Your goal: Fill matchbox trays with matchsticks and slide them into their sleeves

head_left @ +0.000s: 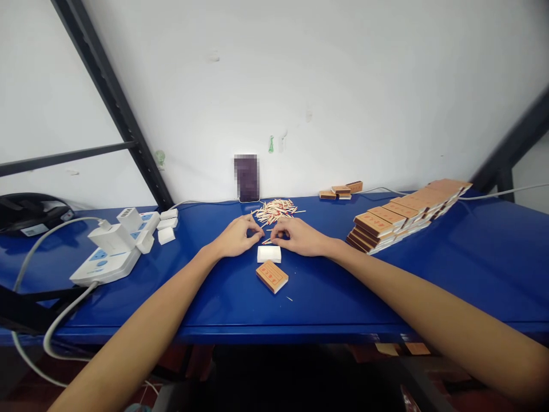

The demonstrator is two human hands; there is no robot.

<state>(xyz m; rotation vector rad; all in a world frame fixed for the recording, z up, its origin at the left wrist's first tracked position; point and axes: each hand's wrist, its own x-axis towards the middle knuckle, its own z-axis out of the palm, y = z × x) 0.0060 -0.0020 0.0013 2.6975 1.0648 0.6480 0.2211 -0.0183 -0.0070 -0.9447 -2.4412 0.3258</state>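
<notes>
Glossy blue table (326, 309), white wall (321, 86) behind. Left hand (238, 236), right hand (300, 236) mid-frame, curled near match pile (277, 212); cannot tell whether grasping anything. Orange matchbox (271, 277) lower centre: reddish lettering (273, 276), too small to read.

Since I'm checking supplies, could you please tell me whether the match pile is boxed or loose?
Loose: the match pile lies directly on the blue table, its sticks pointing many ways.
</notes>
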